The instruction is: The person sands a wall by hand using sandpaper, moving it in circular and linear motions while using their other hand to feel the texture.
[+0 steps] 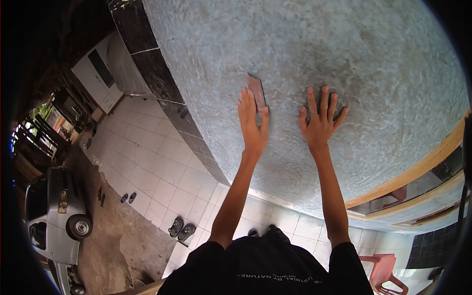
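Note:
My left hand [253,130] is up against a rough grey-blue wall [383,59], holding a reddish-brown strip of sandpaper [256,92] to its surface. The strip shows between the fingers and the thumb, its upper end reaching past the fingertips. Part of it is hidden under the hand. To the right, my right hand [319,123] lies flat on the same wall with fingers spread and nothing in it. Both arms are stretched forward at about the same height.
Dark tiles [162,88] edge the wall on the left. White floor tiles [157,142] run below, with sandals [182,228] on them. A parked car [54,216] stands at left. A wood-framed window [393,199] and a red plastic chair [383,270] are at right.

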